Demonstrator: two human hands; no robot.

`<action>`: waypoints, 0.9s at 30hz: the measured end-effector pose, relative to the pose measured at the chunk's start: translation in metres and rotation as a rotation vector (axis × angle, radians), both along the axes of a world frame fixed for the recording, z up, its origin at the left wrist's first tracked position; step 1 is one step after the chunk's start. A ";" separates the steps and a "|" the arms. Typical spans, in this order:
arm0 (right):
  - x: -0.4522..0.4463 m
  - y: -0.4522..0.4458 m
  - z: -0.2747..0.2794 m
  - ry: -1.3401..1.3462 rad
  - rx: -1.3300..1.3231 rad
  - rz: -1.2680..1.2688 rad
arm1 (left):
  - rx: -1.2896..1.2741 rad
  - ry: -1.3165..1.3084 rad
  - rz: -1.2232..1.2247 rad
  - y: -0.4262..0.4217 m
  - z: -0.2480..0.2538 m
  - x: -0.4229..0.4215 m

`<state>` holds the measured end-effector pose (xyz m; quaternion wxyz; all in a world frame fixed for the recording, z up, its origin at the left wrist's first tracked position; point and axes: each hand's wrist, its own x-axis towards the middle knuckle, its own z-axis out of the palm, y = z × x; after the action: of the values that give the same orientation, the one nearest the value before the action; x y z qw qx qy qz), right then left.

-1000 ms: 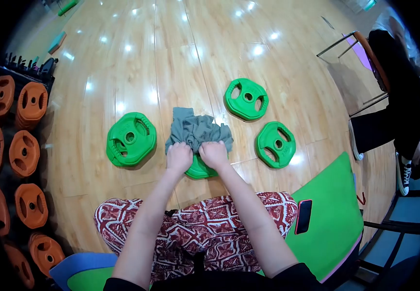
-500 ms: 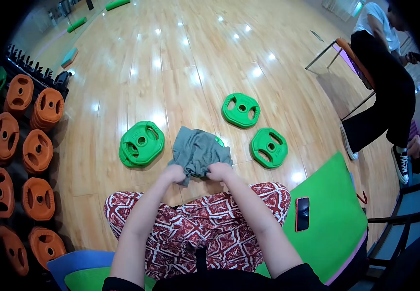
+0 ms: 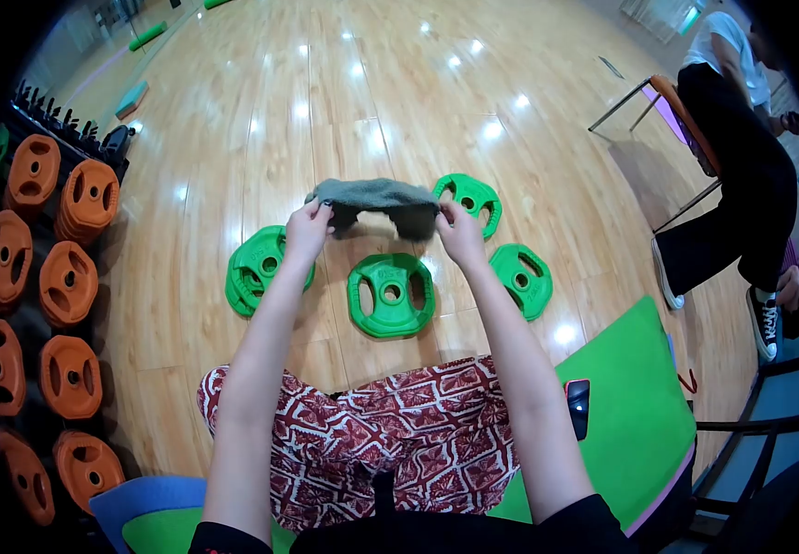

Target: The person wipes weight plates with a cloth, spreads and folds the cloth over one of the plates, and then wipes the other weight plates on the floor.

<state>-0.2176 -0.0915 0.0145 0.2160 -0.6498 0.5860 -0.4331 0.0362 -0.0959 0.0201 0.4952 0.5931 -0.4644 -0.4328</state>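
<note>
Between my two hands hangs a grey-green cloth [image 3: 376,194], lifted over the floor and stretched sideways with its middle sagging. My left hand [image 3: 309,229] pinches its left end, and my right hand [image 3: 460,231] grips the right end. Below the cloth a green weight plate [image 3: 390,319] lies flat on the floor, fully uncovered. Another green plate [image 3: 250,249] is to the left, partly behind my left forearm. A third green plate [image 3: 475,188] lies beyond my right hand, and a fourth plate [image 3: 536,292] is right of my right forearm.
Orange weight plates [image 3: 71,365] fill a rack on the left. A phone [image 3: 578,406] rests on a green mat [image 3: 635,392] at my right. Farther right, a person [image 3: 732,157] sits on a chair [image 3: 685,120]. A foam roller [image 3: 148,36] lies far left.
Both hands have moved forward and a little apart, raising the cloth off the middle plate. The cloth went from bunched over that plate to stretched in the air, leaving the plate visible.
</note>
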 end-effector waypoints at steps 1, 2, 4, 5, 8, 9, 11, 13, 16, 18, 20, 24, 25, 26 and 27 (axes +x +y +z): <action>-0.002 0.003 -0.004 -0.014 0.012 0.035 | 0.087 0.067 -0.053 0.004 0.004 -0.004; -0.003 0.008 -0.009 -0.012 0.020 0.033 | 0.094 0.070 -0.054 0.002 -0.024 0.000; -0.007 0.018 -0.019 0.100 0.168 0.057 | -0.046 -0.423 -0.182 0.006 -0.066 0.006; -0.009 0.024 -0.023 0.328 0.288 0.109 | -0.011 -0.440 -0.259 0.027 -0.064 0.002; -0.013 0.050 -0.035 0.559 0.527 0.342 | 0.297 -0.727 -0.635 0.064 -0.063 -0.005; -0.011 0.062 -0.032 0.713 0.553 0.377 | 0.278 -0.901 -0.642 0.078 -0.068 -0.010; -0.007 0.075 -0.039 0.868 0.580 0.412 | 0.184 -1.020 -0.630 0.100 -0.076 -0.014; -0.002 0.081 -0.053 1.077 0.547 0.508 | 0.090 -1.134 -0.618 0.111 -0.080 -0.022; 0.013 0.091 -0.064 1.168 0.498 0.489 | -0.009 -1.235 -0.668 0.119 -0.082 -0.034; 0.021 0.089 -0.078 1.222 0.539 0.471 | -0.090 -1.344 -0.665 0.123 -0.085 -0.040; 0.021 0.090 -0.086 1.207 0.519 0.436 | -0.127 -1.326 -0.623 0.123 -0.095 -0.041; 0.016 0.091 -0.093 1.162 0.449 0.419 | -0.192 -1.302 -0.576 0.121 -0.100 -0.044; 0.014 0.090 -0.092 1.148 0.426 0.433 | -0.193 -1.305 -0.577 0.120 -0.100 -0.042; 0.014 0.088 -0.091 1.134 0.401 0.448 | -0.206 -1.298 -0.595 0.118 -0.100 -0.040; 0.016 0.087 -0.085 1.132 0.398 0.448 | -0.218 -1.290 -0.613 0.116 -0.099 -0.038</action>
<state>-0.2013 -0.0041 -0.0701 0.0749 -0.8322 0.5285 0.1500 -0.0021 0.0203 -0.0786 0.0351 0.5206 -0.8504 -0.0672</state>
